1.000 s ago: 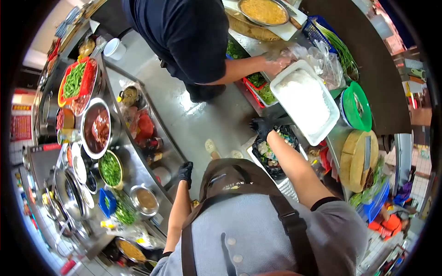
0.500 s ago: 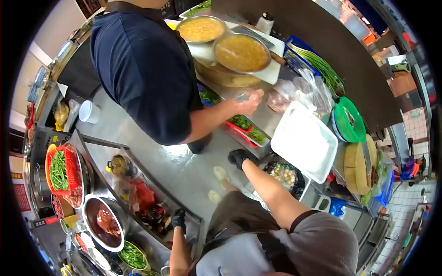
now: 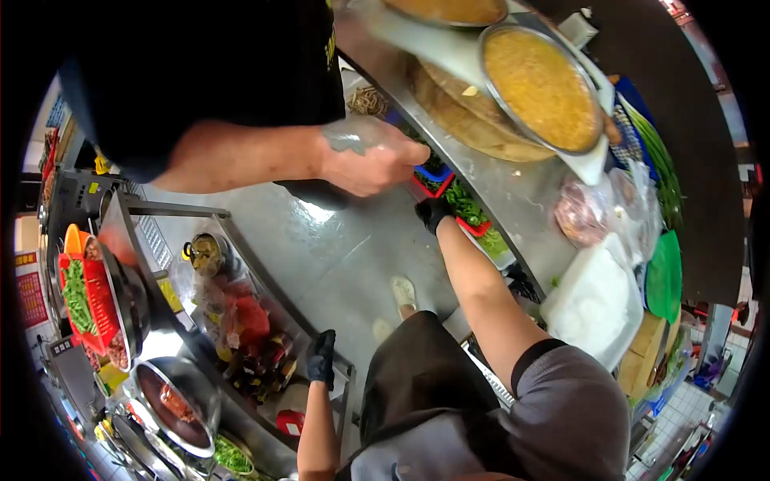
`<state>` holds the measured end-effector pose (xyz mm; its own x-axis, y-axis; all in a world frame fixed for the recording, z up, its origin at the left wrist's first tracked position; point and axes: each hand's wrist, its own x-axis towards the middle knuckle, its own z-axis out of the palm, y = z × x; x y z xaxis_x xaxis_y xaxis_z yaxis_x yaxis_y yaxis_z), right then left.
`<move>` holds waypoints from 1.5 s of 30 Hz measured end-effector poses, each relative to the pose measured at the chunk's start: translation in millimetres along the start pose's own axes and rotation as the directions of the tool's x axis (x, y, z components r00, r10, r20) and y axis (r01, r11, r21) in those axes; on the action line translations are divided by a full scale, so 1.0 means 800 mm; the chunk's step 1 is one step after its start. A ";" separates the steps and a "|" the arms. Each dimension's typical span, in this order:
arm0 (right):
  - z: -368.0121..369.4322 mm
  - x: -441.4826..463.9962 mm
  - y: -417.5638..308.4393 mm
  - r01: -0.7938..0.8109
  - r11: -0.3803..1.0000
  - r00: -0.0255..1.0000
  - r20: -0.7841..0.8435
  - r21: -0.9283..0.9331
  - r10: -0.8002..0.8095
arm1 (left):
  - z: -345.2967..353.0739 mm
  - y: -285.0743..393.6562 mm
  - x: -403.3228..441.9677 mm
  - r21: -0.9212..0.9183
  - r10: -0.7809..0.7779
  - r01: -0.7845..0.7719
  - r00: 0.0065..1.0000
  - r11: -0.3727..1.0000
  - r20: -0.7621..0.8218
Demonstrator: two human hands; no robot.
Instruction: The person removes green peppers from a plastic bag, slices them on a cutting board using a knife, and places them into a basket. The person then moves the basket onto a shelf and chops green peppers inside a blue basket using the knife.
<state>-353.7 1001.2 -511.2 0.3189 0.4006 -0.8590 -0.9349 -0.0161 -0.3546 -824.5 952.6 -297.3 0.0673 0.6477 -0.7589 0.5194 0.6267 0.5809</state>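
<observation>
My left hand [image 3: 321,357], in a black glove, hangs low beside the edge of the left steel counter, its fingers loosely together and partly smeared; no held object shows. My right hand [image 3: 434,214], also black-gloved, is stretched forward close to a red tray of green vegetables [image 3: 464,204] under the right counter. Its fingers are curled, and what they touch, if anything, is too small to tell. Just ahead of it is a co-worker's closed hand [image 3: 373,157]. A steel bowl of yellow food [image 3: 542,90] rests on the right counter beyond.
A co-worker in dark clothes [image 3: 216,72] stands close in front. On the right counter are a round wooden board [image 3: 473,120], bagged meat [image 3: 581,210] and a white tray [image 3: 597,301]. The left counter [image 3: 277,301] holds bowls and a red basket [image 3: 99,303].
My right hand has moved forward to beside the vegetable trays. The view has moved nearer the co-worker and the bowls of yellow food. The co-worker's arm looks larger and closer.
</observation>
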 end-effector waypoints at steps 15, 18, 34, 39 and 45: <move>0.042 0.284 0.005 0.340 0.662 0.938 -0.198 0.668 -0.283 | -0.010 -0.175 0.040 -0.183 -0.295 0.261 0.937 0.948 -0.189; 0.035 0.307 -0.015 0.372 0.684 0.917 -0.135 0.627 -0.375 | -0.024 -0.210 0.031 -0.205 -0.271 0.234 0.947 0.950 -0.174; 0.129 0.161 -0.087 0.496 0.773 0.860 -0.101 0.397 -0.500 | 0.008 -0.175 0.031 -0.136 -0.260 0.254 0.965 0.958 -0.030; 0.125 0.160 -0.092 0.504 0.785 0.855 -0.082 0.359 -0.512 | 0.071 -0.144 0.072 -0.196 -0.122 0.127 0.992 0.972 0.037; 0.124 0.159 -0.097 0.519 0.786 0.843 -0.050 0.337 -0.535 | 0.126 -0.104 0.129 -0.132 -0.042 0.057 0.993 0.990 0.114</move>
<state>-255.9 1144.6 -556.4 0.7771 0.3003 -0.5530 -0.6215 0.5041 -0.5997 -775.2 923.7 -453.7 0.1425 0.5670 -0.8113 0.4051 0.7145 0.5705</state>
